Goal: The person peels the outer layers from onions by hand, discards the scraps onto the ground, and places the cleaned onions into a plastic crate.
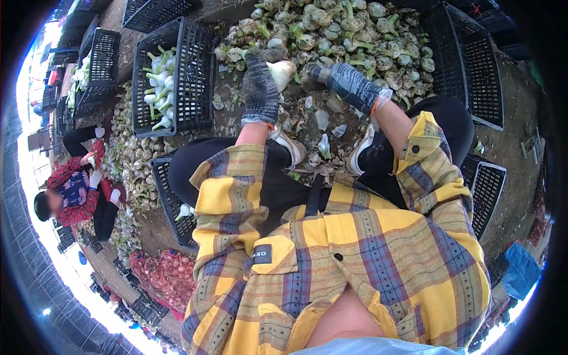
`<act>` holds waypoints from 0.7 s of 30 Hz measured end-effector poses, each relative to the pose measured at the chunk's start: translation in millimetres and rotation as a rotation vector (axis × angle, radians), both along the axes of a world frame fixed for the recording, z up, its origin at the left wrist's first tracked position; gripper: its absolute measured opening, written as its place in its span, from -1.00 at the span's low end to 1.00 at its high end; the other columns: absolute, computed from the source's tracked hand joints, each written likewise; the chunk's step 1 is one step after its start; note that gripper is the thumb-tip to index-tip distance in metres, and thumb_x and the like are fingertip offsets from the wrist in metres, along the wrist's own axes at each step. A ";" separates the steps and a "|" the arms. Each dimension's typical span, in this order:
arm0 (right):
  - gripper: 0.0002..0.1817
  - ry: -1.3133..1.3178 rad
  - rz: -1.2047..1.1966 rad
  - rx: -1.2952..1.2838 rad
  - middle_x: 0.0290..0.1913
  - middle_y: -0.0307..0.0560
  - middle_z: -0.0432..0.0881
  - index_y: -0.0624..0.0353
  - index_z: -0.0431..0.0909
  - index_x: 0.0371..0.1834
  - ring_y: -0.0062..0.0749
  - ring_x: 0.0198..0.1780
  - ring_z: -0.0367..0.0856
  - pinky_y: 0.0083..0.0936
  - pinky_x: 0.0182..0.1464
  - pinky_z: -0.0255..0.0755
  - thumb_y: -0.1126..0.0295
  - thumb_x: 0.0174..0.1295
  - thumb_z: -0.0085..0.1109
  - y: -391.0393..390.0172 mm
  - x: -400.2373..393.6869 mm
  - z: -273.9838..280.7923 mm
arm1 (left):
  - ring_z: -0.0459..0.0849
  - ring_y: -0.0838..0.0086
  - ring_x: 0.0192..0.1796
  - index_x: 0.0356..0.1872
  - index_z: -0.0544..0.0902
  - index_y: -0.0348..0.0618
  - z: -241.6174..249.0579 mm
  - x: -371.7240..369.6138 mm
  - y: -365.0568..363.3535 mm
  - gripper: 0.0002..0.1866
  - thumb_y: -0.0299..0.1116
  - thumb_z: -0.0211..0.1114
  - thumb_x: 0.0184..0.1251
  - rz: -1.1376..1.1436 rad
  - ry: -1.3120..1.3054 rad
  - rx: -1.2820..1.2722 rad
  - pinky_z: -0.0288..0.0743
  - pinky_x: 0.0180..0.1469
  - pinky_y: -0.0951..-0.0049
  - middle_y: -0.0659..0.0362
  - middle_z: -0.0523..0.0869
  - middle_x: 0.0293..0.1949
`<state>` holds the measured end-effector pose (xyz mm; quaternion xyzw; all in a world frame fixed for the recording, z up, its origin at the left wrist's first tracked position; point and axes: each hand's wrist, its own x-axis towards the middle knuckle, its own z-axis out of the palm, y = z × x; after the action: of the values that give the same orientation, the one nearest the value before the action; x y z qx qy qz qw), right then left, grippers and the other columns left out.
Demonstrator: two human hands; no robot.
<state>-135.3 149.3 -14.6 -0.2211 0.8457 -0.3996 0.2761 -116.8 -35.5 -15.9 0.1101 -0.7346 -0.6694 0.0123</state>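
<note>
The left hand (259,86) grasps 1 white bulb (283,74) beside a heap of soiled bulbs (364,44). The right hand (344,81) is near it, curled inward; whether it grips anything, I cannot quite tell. A black crate (200,86) to the left holds paler bulbs (160,89).

Bulb heap (378,47) — cut off above

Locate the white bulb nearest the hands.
The white bulb is upper centre in the head view, held in the left hand, beside the bulb pile.
</note>
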 end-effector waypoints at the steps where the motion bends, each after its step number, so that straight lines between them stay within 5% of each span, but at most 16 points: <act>1: -0.46 -0.160 -0.264 -0.222 -0.27 0.00 0.62 0.17 0.48 -0.02 -0.32 -0.20 0.57 -0.42 -0.08 0.39 -0.05 0.10 0.04 -3.2 0.6 2.6 | 0.59 0.37 -0.32 -0.21 0.56 -0.22 3.6 2.8 1.3 -0.60 -0.05 0.00 0.29 -0.053 0.085 -0.129 0.41 -0.12 0.41 0.09 0.64 -0.30; 3: -0.34 -0.293 -0.273 -0.219 -0.23 0.06 0.60 0.24 0.43 0.02 -0.27 -0.17 0.56 -0.39 -0.06 0.38 -0.13 0.04 0.06 -4.6 -1.2 11.3 | 0.57 0.18 -0.19 -0.10 0.50 -0.28 -6.6 3.8 -1.1 -0.69 -0.26 0.02 0.28 -0.212 0.373 -0.544 0.38 -0.04 0.27 -0.05 0.62 -0.22; 4: -0.21 -0.425 -0.278 -0.215 -0.19 0.12 0.59 0.31 0.38 0.05 -0.21 -0.14 0.55 -0.36 -0.03 0.36 -0.21 -0.02 0.07 -7.7 -1.7 16.6 | 0.57 0.18 -0.19 -0.10 0.50 -0.28 -11.6 3.6 -0.8 -0.69 -0.26 0.02 0.28 -0.214 0.372 -0.543 0.38 -0.04 0.27 -0.05 0.62 -0.22; 5: -0.06 -0.161 -0.354 -0.009 -0.15 0.21 0.54 0.44 0.35 0.02 -0.16 -0.14 0.53 -0.36 -0.05 0.37 -0.31 -0.13 0.10 -13.7 -1.8 3.7 | 0.58 0.24 -0.19 -0.10 0.50 -0.28 -16.6 3.6 -0.8 -0.69 -0.28 0.08 0.25 -0.225 0.425 -0.582 0.40 -0.06 0.31 -0.01 0.62 -0.22; 6: -0.06 -0.163 -0.355 -0.009 -0.15 0.21 0.54 0.44 0.35 0.02 -0.16 -0.14 0.53 -0.36 -0.05 0.37 -0.31 -0.13 0.10 -13.7 -2.2 -11.8 | 0.59 0.30 -0.19 -0.09 0.50 -0.28 -21.3 4.0 -1.0 -0.69 -0.30 0.14 0.22 -0.234 0.477 -0.620 0.42 -0.08 0.35 0.02 0.62 -0.23; 7: -0.32 -0.162 -0.344 -0.085 -0.24 0.05 0.57 0.33 0.45 -0.09 -0.36 -0.19 0.50 -0.43 -0.12 0.37 -0.12 -0.02 0.10 -14.9 -2.2 -15.0 | 0.59 0.26 -0.17 -0.04 0.48 -0.28 -21.7 4.5 -3.3 -0.64 -0.27 0.14 0.20 -0.222 0.540 -0.882 0.42 -0.07 0.32 -0.06 0.60 -0.19; 8: -0.58 -0.159 -0.332 -0.159 -0.33 -0.11 0.60 0.21 0.55 -0.20 -0.57 -0.24 0.48 -0.51 -0.20 0.36 0.06 0.09 0.11 -14.8 -2.6 -17.1 | 0.59 0.26 -0.17 -0.04 0.48 -0.28 -22.4 5.2 -3.7 -0.64 -0.27 0.14 0.20 -0.221 0.540 -0.883 0.42 -0.07 0.32 -0.06 0.60 -0.19; 10: -0.58 -0.202 -0.305 -0.218 -0.34 -0.12 0.59 0.22 0.56 -0.23 -0.54 -0.28 0.47 -0.49 -0.20 0.36 0.06 0.09 0.12 -6.2 -0.7 -4.9 | 0.59 0.24 -0.16 -0.01 0.45 -0.30 -16.9 8.0 -1.8 -0.58 -0.24 0.19 0.16 -0.221 0.594 -1.040 0.42 -0.09 0.30 -0.09 0.59 -0.17; 11: -0.59 -0.191 -0.302 -0.142 -0.33 -0.13 0.60 0.22 0.56 -0.24 -0.54 -0.29 0.48 -0.50 -0.20 0.35 0.06 0.09 0.11 -4.9 0.2 5.1 | 0.59 0.24 -0.16 -0.01 0.45 -0.30 -2.0 9.1 4.2 -0.58 -0.24 0.19 0.16 -0.220 0.593 -1.040 0.42 -0.09 0.30 -0.09 0.59 -0.17; 13: -0.59 -0.181 -0.301 -0.066 -0.32 -0.13 0.60 0.23 0.57 -0.25 -0.54 -0.29 0.48 -0.51 -0.20 0.35 0.06 0.09 0.11 -4.1 4.2 9.7 | 0.56 0.07 -0.17 -0.06 0.47 -0.35 21.6 9.6 15.3 -0.65 -0.28 -0.01 0.27 -0.221 0.023 -0.096 0.39 -0.05 0.23 -0.07 0.59 -0.19; 14: -0.59 -0.193 -0.302 -0.160 -0.33 -0.14 0.61 0.22 0.57 -0.26 -0.53 -0.31 0.49 -0.52 -0.21 0.36 0.06 0.10 0.10 -3.5 6.2 9.5 | 0.56 0.07 -0.17 -0.06 0.47 -0.35 21.8 9.1 14.5 -0.65 -0.28 -0.01 0.27 -0.221 0.023 -0.096 0.39 -0.05 0.23 -0.07 0.59 -0.19; 16: -0.59 -0.205 -0.305 -0.255 -0.34 -0.15 0.61 0.22 0.58 -0.27 -0.53 -0.32 0.50 -0.52 -0.23 0.36 0.06 0.10 0.09 -1.6 9.0 11.4 | 0.59 0.31 -0.16 -0.07 0.48 -0.35 22.3 5.5 10.8 -0.58 -0.15 -0.05 0.32 -0.358 -0.049 -0.781 0.43 -0.11 0.33 -0.06 0.59 -0.14; 19: -0.59 -0.069 -0.213 -0.262 -0.37 -0.15 0.63 0.23 0.59 -0.31 -0.52 -0.38 0.52 -0.51 -0.26 0.37 0.05 0.10 0.10 -0.3 8.4 22.6 | 0.60 0.34 -0.19 -0.13 0.52 -0.34 -9.2 3.2 3.6 -0.55 -0.12 -0.14 0.35 -0.164 0.167 -0.555 0.42 -0.11 0.35 -0.04 0.62 -0.20; 21: -0.65 -0.254 -0.354 -0.114 -0.40 -0.13 0.63 0.27 0.55 -0.27 -0.52 -0.42 0.54 -0.55 -0.32 0.41 0.16 0.10 0.16 -6.0 6.6 29.4 | 0.61 0.33 -0.21 -0.15 0.53 -0.34 -16.4 3.5 5.3 -0.56 -0.13 -0.13 0.35 -0.123 0.338 -0.582 0.42 -0.11 0.36 -0.02 0.63 -0.25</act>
<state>-128.8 143.3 14.7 -0.0325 0.8057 -0.5137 0.2930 -113.3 -30.2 -32.3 -0.0550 -0.8877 -0.4398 0.1243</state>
